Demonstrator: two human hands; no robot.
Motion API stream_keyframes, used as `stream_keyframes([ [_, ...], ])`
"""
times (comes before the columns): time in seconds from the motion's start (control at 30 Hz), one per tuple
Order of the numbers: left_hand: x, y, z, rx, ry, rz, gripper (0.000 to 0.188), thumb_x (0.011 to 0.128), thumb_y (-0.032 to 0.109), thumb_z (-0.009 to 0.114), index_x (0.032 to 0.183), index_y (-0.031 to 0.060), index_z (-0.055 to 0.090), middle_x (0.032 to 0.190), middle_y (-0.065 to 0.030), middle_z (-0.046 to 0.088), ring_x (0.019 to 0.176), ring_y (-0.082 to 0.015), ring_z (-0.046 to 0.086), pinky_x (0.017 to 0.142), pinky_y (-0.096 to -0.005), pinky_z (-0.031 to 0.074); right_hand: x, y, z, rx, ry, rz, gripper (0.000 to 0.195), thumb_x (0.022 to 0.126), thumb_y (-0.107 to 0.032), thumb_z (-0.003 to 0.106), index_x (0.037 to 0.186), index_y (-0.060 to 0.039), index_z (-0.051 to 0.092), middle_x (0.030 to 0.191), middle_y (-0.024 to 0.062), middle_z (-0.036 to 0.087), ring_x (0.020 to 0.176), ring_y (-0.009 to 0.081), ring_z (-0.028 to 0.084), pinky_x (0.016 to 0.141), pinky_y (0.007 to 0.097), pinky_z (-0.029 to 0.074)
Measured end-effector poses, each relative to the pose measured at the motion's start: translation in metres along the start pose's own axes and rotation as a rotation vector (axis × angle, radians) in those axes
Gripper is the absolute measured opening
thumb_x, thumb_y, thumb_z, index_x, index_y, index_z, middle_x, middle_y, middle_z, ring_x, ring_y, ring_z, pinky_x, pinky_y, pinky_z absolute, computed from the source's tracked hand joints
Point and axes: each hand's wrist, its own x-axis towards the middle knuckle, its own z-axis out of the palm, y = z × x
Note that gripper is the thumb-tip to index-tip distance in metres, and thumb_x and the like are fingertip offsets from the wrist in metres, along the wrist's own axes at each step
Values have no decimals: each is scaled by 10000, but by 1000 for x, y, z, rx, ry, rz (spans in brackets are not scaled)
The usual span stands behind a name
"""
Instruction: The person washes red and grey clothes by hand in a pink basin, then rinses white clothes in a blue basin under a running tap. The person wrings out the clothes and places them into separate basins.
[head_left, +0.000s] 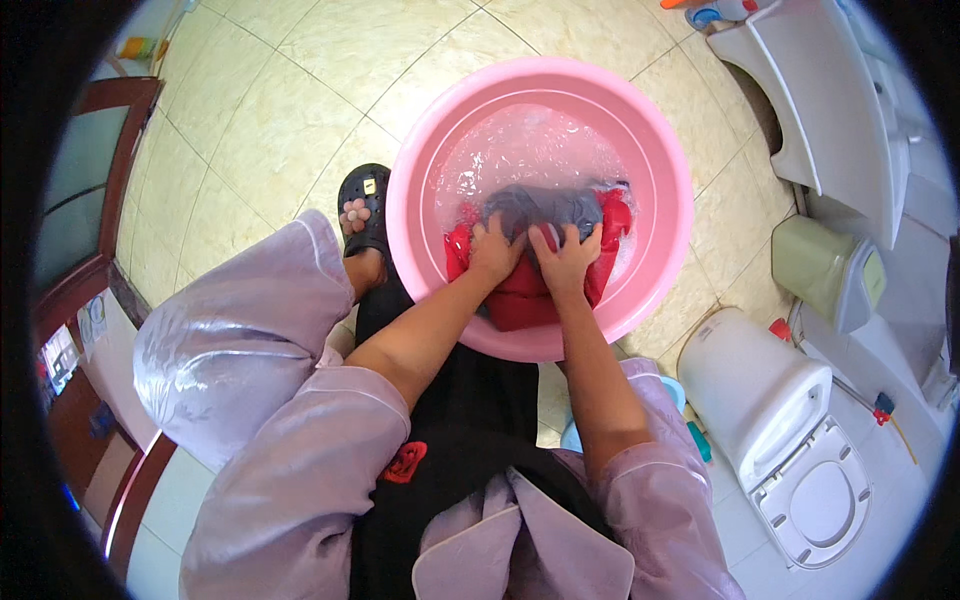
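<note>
A round pink plastic basin (424, 127) of sudsy water (525, 142) sits on the floor before me. Wet cloth lies in its near half, a dark red piece (529, 300) with a grey one (547, 202) along its far side. My left hand (493, 251) grips the grey cloth's near edge, fingers spread over it and thumb pointing inward. Beside it, my right hand (564, 259) has hold of the cloth at a small fold with a red and white stripe (551, 236). Whether the two colours belong to one garment, I cannot tell.
Cream floor tiles (300, 97) surround the basin. My black clog (365, 210) stands against its left side. To the right are a white toilet (750, 390) with its lid raised, a greenish bin (814, 262) and a white washbasin cabinet (825, 112). A brown-framed door (105, 172) is at left.
</note>
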Motion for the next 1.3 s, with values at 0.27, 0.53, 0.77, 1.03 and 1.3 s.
stream_keyframes([
  [0.27,9,-19,18,705,176,529,275,830,123,489,1077,20,549,1191,-212,445,961,-349,490,797,-422,456,64,-3,46,-261,-269,-123,431,747,-474,620,988,-117,623,1174,243,521,1111,422,461,870,564,390],
  [0.53,34,12,-7,546,-74,227,267,803,255,537,1010,95,593,1050,-152,624,946,-354,581,830,-430,463,156,24,58,-218,-403,97,478,788,-454,574,1111,-107,633,995,215,639,925,394,607,848,468,461],
  [0.77,45,8,-15,-29,193,324,511,801,449,543,1189,117,526,1226,-250,415,1115,-399,433,964,-447,364,50,-27,-22,236,-376,-283,288,679,-263,615,925,-112,628,845,146,623,804,346,605,688,459,487],
  [1.03,1,-4,1,700,179,624,520,876,326,513,1375,224,410,1489,-252,85,1333,-516,106,1086,-555,162,-20,-10,-25,120,19,48,603,725,-336,670,1247,-96,490,1194,272,445,1065,438,448,895,515,394],
  [1.3,57,23,1,881,-44,648,411,834,252,517,1204,73,529,1402,-189,345,1243,-506,298,965,-564,336,35,7,29,-55,-253,153,492,804,-390,563,1168,-59,575,1051,260,568,966,433,525,870,506,418],
])
